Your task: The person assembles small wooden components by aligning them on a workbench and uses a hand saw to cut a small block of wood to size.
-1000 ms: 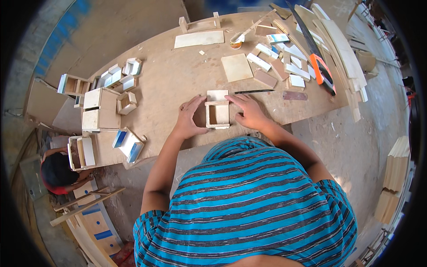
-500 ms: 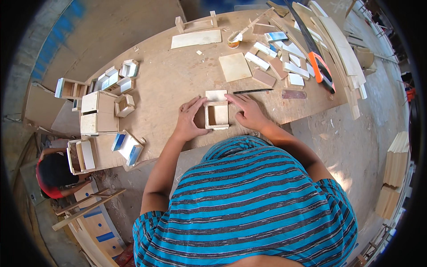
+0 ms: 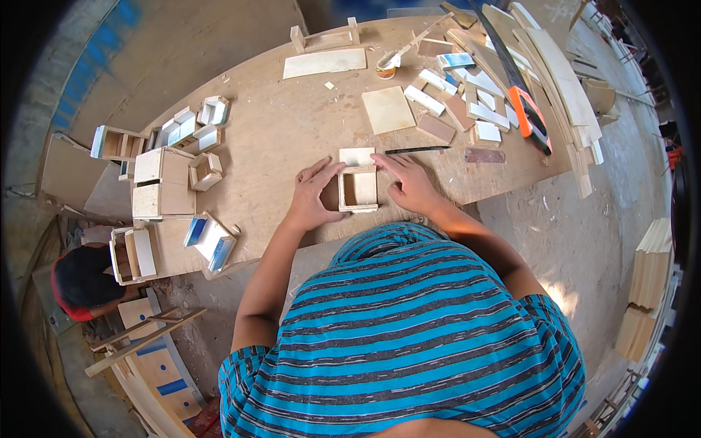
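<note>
A person in a blue-and-dark striped shirt (image 3: 401, 321), seen from above, sits or stands at a brown wooden worktable (image 3: 285, 120). A small open-topped wooden box (image 3: 358, 209) is on the table near its front edge, directly before the person, with a flat pale wood piece (image 3: 357, 155) against its far side. The left hand (image 3: 312, 196) spans the box's left side, fingers at the far corner and thumb at the near one; whether it pinches or merely rests there cannot be told. The right hand (image 3: 411, 186) is loosely spread, not closed around anything, its fingertips at the pale piece's right edge and its thumb apart from the box.

Just beyond the right hand lies a slim black strip (image 3: 417, 150) (too thin to identify). Farther off are a square board (image 3: 388, 111), a small tub (image 3: 386, 71) with a stick across its top, and a jumble of white and bare offcuts (image 3: 460, 109). To their right rests a saw (image 3: 531, 120) with an orange-and-black handle. Small wooden boxes (image 3: 164, 175) cluster at the table's left; below them, at floor level, a co-worker (image 3: 86, 281) bends down.
</note>
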Demonstrator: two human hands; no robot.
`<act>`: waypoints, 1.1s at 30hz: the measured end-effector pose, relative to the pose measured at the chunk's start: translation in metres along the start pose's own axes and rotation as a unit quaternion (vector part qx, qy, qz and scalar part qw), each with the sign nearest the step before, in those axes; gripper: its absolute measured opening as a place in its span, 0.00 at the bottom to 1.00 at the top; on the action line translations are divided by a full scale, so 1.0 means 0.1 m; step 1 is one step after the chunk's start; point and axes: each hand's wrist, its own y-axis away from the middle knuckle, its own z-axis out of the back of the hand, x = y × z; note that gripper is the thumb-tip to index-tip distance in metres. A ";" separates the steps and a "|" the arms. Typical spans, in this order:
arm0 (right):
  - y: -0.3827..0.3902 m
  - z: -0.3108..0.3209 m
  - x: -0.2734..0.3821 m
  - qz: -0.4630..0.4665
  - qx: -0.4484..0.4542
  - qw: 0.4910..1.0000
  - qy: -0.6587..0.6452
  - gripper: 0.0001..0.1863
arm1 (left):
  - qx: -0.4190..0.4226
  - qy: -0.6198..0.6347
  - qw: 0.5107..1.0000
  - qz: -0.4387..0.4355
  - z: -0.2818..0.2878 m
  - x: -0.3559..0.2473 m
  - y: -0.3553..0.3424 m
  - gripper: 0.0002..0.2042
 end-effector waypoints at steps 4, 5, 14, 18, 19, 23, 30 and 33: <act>0.00 0.00 0.01 0.004 -0.001 1.000 0.005 0.36 | 0.008 0.001 1.000 -0.006 0.02 -0.01 -0.01 0.46; 0.00 0.01 0.01 0.004 -0.001 1.000 0.005 0.37 | 0.005 -0.002 1.000 -0.007 0.00 0.00 -0.01 0.46; 0.00 0.02 0.02 -0.010 -0.003 1.000 -0.018 0.37 | -0.021 0.009 1.000 -0.001 -0.04 0.02 0.02 0.46; 0.01 0.00 0.00 -0.007 -0.005 1.000 -0.019 0.37 | -0.018 0.013 1.000 -0.001 -0.04 0.04 0.01 0.46; 0.01 0.00 0.00 -0.009 -0.003 1.000 -0.020 0.37 | -0.019 0.015 1.000 0.000 -0.05 0.04 0.01 0.46; 0.02 0.02 0.01 -0.008 0.005 1.000 -0.013 0.36 | -0.012 0.018 1.000 0.007 -0.04 0.04 0.01 0.46; 0.01 0.03 0.04 0.004 0.014 1.000 -0.006 0.40 | -0.022 0.009 1.000 0.002 -0.05 0.05 0.01 0.45; 0.01 0.04 0.06 0.000 0.018 1.000 -0.005 0.42 | -0.024 0.006 1.000 -0.001 -0.05 0.04 0.01 0.45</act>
